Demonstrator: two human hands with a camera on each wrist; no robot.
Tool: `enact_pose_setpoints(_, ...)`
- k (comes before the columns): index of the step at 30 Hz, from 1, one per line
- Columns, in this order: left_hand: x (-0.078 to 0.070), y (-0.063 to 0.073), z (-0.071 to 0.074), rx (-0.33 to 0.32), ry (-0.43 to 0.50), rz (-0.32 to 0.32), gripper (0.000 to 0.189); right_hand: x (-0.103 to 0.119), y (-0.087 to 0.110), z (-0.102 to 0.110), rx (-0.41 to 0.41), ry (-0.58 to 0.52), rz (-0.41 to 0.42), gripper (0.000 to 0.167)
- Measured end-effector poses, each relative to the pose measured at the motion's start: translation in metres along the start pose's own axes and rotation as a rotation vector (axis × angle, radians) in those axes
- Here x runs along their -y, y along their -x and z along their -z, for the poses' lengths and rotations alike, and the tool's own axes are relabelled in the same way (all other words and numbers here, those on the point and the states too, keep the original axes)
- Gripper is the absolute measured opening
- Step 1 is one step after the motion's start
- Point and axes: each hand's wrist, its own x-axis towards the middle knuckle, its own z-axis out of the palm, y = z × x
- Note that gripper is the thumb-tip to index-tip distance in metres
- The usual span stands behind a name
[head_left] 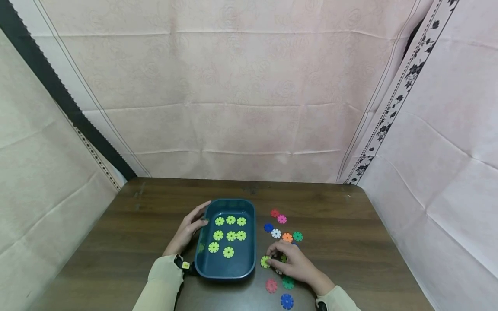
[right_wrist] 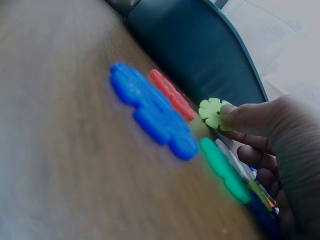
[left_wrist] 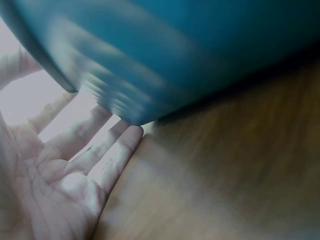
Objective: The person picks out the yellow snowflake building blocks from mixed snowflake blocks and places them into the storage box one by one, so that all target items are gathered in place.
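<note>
A dark teal tray [head_left: 225,271] stands on the table with several yellow-green flower-shaped discs [head_left: 231,236] lying flat inside. My left hand [head_left: 189,227] rests against its left side near the far corner, and the left wrist view shows the fingers [left_wrist: 117,160] nearly straight beside the outer wall. Right of the tray, my right hand [head_left: 291,262] pinches another yellow-green flower disc [right_wrist: 212,113] between thumb and finger. Under and around that hand lie more discs, partly hidden, including a green disc [right_wrist: 225,170] and a red disc [right_wrist: 172,95].
Nearest the front edge lies a blue disc [head_left: 287,301], with a pinkish-red disc [head_left: 271,285] beyond it. Farther back are a white disc [head_left: 276,233], an orange disc [head_left: 287,237] and a pink disc [head_left: 282,219]. Pale cloth [head_left: 233,108] hangs around the wooden table [head_left: 155,207].
</note>
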Motion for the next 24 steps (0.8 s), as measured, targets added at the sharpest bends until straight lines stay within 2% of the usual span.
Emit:
enact_pose_setpoints(11,-0.0025,0.0007,-0.0005,-0.003,0.021,0.005,0.058,-0.0001,-0.0008,-0.0003,0.000,-0.003,-0.001,0.012)
enact_pose_setpoints(24,-0.0047,0.0010,-0.0021,-0.023,0.035,0.063,0.056,0.0011,-0.0033,0.0027,-0.052,-0.021,-0.011,0.012)
